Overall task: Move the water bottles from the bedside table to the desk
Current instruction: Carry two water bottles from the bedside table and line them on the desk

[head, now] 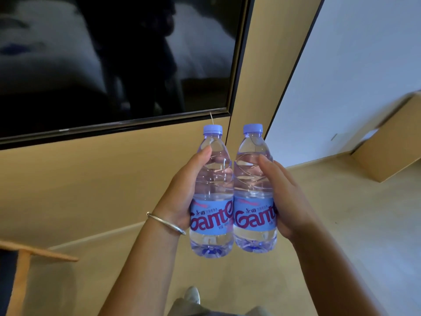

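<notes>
A person carried two water bottles upright and touching side by side above the floor (pixel 319 224), the left grip (pixel 182 195) curled around the left bottle (pixel 211 192) and the right grip (pixel 287 197) wrapped around the right bottle (pixel 254 190), below a dark television (pixel 91 65).

Two water bottles, side by side and up in the air. The left bottle (pixel 211 197) stands nearly upright, clear plastic with a pale lilac cap, a blue label with big red lettering, water filling it to the shoulder. The right bottle (pixel 254 192) is its twin: same cap, same label, same fill, also upright, leaning a touch to the right. Their labels touch in the middle, bodies pressed together. The left hand (pixel 182 190) wraps the left bottle from its outer side; the right hand (pixel 286 192) grips the right bottle likewise. Both bases hang free above the floor.
</notes>
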